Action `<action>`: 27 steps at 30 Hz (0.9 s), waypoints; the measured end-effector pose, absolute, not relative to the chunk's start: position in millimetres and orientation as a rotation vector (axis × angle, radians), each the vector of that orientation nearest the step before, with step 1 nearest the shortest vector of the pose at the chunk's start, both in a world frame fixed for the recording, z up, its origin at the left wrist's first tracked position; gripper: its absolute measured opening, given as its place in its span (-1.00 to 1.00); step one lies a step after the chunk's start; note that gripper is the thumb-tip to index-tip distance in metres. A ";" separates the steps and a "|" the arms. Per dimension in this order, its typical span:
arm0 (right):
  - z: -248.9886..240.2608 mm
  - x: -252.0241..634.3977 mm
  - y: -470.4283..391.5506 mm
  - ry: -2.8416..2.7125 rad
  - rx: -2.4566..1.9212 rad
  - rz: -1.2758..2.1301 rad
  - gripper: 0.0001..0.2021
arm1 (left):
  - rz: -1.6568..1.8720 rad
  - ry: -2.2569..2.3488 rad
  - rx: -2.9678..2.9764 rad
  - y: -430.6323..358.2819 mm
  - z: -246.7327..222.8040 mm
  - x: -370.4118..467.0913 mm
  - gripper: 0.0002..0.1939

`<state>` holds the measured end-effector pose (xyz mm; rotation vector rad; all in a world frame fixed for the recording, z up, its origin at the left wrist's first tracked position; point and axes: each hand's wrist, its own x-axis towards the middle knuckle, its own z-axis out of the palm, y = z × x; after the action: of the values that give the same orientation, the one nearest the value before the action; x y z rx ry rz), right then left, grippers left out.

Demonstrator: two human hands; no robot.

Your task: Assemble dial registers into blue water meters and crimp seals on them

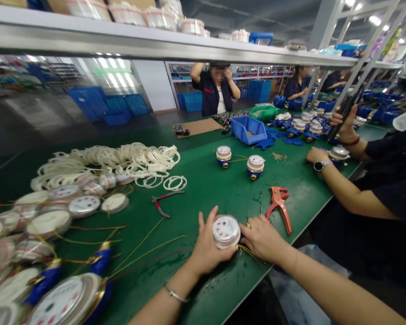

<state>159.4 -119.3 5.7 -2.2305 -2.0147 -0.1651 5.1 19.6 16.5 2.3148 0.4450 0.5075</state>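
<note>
The left grip (208,250) is clasping the white-faced meter (226,231) while the right grip (262,237), closure indeterminable, is resting beside yellow wires (246,251), which an outward tug could strain.

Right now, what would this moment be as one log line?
left hand: holding round meter | right hand: at meter's side, near yellow wires | orange tool: lying on green table

Ceiling lamps (375,20) glare overhead while outer edges blur.
</note>
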 end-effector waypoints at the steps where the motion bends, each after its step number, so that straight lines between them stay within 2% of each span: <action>1: 4.4 156.6 -121.5 -1.982 -2.260 -0.155 -0.73 | 0.531 0.474 2.339 17.1 15.4 5.5 0.04; 10: -1.2 121.4 -138.8 -1.718 -2.419 -0.196 -0.68 | 0.943 1.025 2.319 -39.5 0.8 9.3 -0.08; 14: -4.1 117.3 -141.7 -1.656 -2.409 -0.208 -0.66 | 1.005 1.137 2.206 -56.1 -1.7 13.3 -0.09; 17: -7.3 123.1 -144.9 -1.637 -2.289 -0.141 -0.55 | 0.840 1.088 2.196 -50.0 6.4 2.7 -0.08; 21: -15.3 133.1 -147.7 -1.586 -2.133 -0.039 -0.39 | 0.420 0.713 2.292 -10.5 32.5 -11.6 0.02; 25: -21.9 134.9 -146.6 -1.574 -2.094 -0.064 -0.53 | 0.091 0.348 2.273 26.1 55.4 -4.5 0.10; 27: -22.6 133.7 -144.7 -1.538 -2.093 -0.085 -0.63 | 0.045 0.299 2.222 29.7 56.9 -0.4 0.11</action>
<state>133.7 -144.7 -22.6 -2.0926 -1.5377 -0.0849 -0.4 29.7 56.9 2.2225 0.2990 0.0450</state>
